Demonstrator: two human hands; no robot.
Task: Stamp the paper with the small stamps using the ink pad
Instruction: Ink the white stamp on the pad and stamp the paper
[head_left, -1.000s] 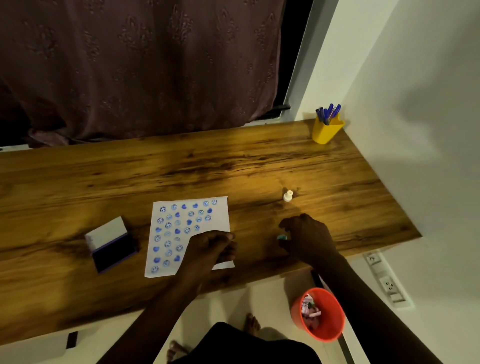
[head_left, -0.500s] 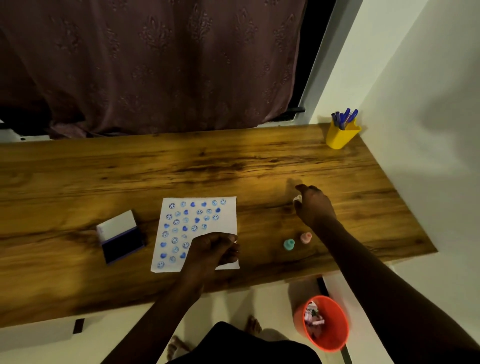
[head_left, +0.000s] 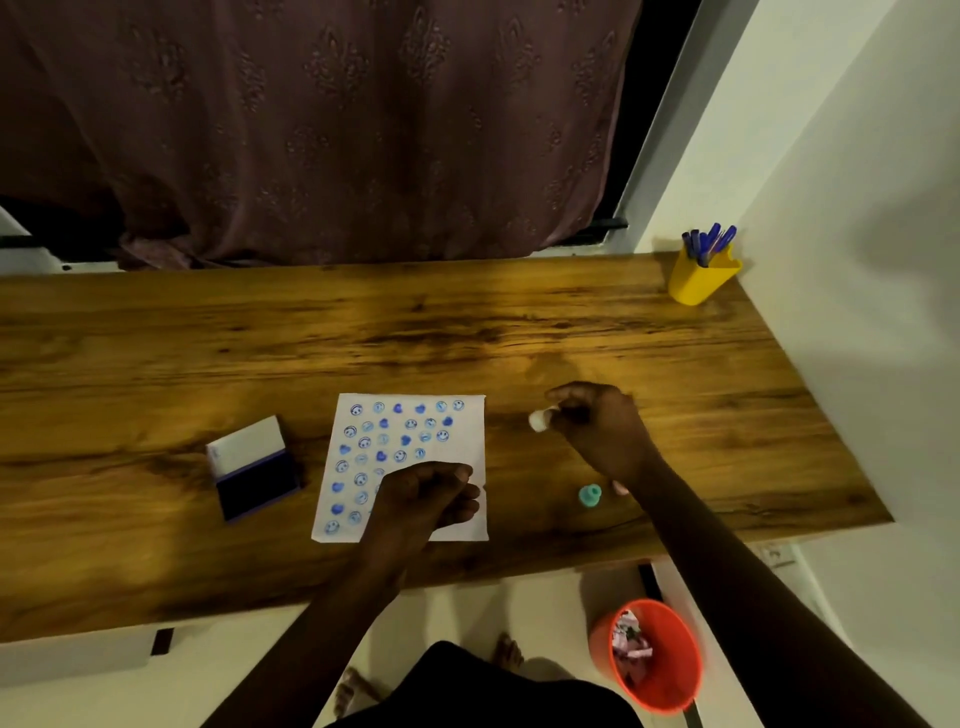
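A: Where is the paper?

B: Flat on the wooden desk, near the front edge. Rows of blue smiley and heart prints cover its left and upper parts. The left hand lies on its lower right part, at about 5 o'clock from the sheet's middle, fingers curled inward and pressing down. I cannot tell whether anything is inside that curl.

A: And the right hand?

B: At 3 o'clock from the paper, above the desk. Its fingertips pinch a small white stamp, which sticks out toward the paper and looks slightly blurred.

A: Other stamps?

B: A teal stamp stands on the desk at 5 o'clock from the right hand, just beside the wrist. Something pale pink peeks out from under the wrist next to it; too hidden to name.

A: The ink pad?

B: At 9 o'clock from the paper, near but apart, lid open, dark pad showing, white lid tilted back.

A: Anything else?

B: A yellow cup of blue pens in the far right corner, at 1 o'clock. An orange bin sits on the floor below the desk's front edge.
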